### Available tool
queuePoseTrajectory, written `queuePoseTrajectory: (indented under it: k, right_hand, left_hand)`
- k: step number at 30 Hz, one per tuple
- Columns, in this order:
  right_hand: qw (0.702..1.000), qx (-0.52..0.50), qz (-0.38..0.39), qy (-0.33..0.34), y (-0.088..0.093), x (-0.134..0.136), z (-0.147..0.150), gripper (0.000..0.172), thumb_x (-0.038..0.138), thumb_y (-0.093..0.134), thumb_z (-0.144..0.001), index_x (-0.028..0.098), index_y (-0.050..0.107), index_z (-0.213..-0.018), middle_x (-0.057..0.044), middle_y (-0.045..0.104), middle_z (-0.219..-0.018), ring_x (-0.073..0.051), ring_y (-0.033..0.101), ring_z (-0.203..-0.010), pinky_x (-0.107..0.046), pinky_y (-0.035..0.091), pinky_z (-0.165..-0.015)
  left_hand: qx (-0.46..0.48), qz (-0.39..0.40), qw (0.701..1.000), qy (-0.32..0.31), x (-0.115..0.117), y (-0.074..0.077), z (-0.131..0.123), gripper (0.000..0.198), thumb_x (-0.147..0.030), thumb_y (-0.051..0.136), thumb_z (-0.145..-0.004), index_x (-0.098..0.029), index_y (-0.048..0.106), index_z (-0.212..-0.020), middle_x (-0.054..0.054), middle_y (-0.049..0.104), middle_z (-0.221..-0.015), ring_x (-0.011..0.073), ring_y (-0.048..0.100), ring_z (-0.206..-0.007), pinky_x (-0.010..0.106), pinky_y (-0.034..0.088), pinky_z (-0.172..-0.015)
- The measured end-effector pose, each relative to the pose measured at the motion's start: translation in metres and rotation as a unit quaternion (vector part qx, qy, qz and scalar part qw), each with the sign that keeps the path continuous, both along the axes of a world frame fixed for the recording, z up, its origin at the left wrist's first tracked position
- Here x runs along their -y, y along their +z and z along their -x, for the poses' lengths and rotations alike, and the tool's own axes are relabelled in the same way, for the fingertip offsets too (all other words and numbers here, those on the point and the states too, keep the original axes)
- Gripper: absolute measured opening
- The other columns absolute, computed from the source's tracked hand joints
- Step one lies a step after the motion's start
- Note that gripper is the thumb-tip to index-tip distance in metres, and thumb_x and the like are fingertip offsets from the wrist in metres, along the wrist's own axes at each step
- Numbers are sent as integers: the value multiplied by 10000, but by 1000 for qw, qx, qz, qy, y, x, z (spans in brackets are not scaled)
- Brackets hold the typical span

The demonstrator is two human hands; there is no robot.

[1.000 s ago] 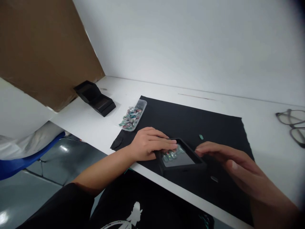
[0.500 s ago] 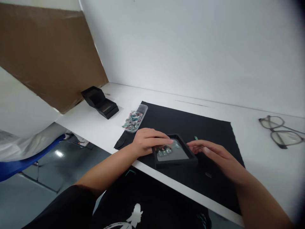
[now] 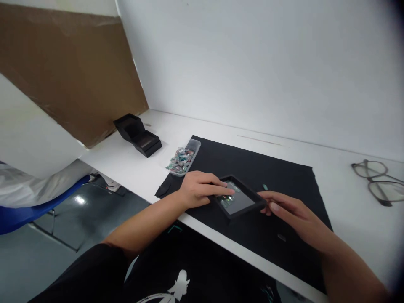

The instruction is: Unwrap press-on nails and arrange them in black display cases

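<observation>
A small black tray (image 3: 249,203) with a clear grey inside lies on a black cloth mat (image 3: 252,168) and holds several small green and red stones. My left hand (image 3: 202,189) rests on the tray's left side, fingers stretched flat over the stones. My right hand (image 3: 288,210) touches the tray's right edge with its fingers extended and its thumb alongside. One loose green stone (image 3: 265,187) lies on the mat just beyond the tray, and a dark oval stone (image 3: 281,237) lies on the mat near the front edge.
A clear plastic box (image 3: 184,156) of several mixed stones sits at the mat's left corner. A black open case (image 3: 138,134) stands further left by a brown cardboard sheet (image 3: 69,80). Two pairs of glasses (image 3: 377,181) lie at the right. A blue chair (image 3: 38,206) is below left.
The tray has turned a little, its near edge swinging round. My right hand has drawn back from above the tray to its right edge. My left hand has stayed on it.
</observation>
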State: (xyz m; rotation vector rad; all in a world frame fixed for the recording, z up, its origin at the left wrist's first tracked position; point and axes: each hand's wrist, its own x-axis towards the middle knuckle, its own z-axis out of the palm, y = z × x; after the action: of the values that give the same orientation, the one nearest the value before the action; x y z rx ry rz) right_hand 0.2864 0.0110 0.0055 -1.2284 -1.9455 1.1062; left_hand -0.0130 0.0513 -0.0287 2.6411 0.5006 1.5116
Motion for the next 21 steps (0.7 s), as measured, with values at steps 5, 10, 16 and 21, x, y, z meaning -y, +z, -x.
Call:
queuePoseTrajectory:
  k: [5,10,16,21]
  right_hand:
    - [1000,12,-9,-15,-4,-1,-4,436,648,593,-925,292,775,-1099,-21,696,-740,-182,658,-687,-313,575,-618]
    - [999,26,-10,-20,-4,-1,-4,433,646,592,-930,279,757,-1090,-16,679,-744,-175,651,-681,-306,560,-621]
    - [998,64,-3,-25,-4,-1,-2,471,670,578,-922,270,762,-1089,-20,667,-744,-183,649,-689,-316,558,-614]
    - [996,83,-2,-34,-5,-1,-2,485,674,583,-914,260,759,-1095,-29,674,-755,-195,657,-701,-330,557,-620]
  left_hand:
    - [9,-11,1000,9,-1,-2,0,355,-464,494,-1049,-296,806,-1033,35,770,-899,104,715,-736,227,569,-693]
    - [42,-21,999,-1,1,7,-3,255,-403,616,-994,-248,799,-905,31,777,-872,96,722,-723,205,552,-671]
    - [-49,78,995,36,2,8,-2,186,-326,633,-952,-246,796,-914,44,772,-942,121,740,-821,222,550,-720]
    - [-95,177,977,67,9,15,-2,185,-255,657,-881,-238,778,-1020,10,762,-1005,120,747,-867,204,526,-705]
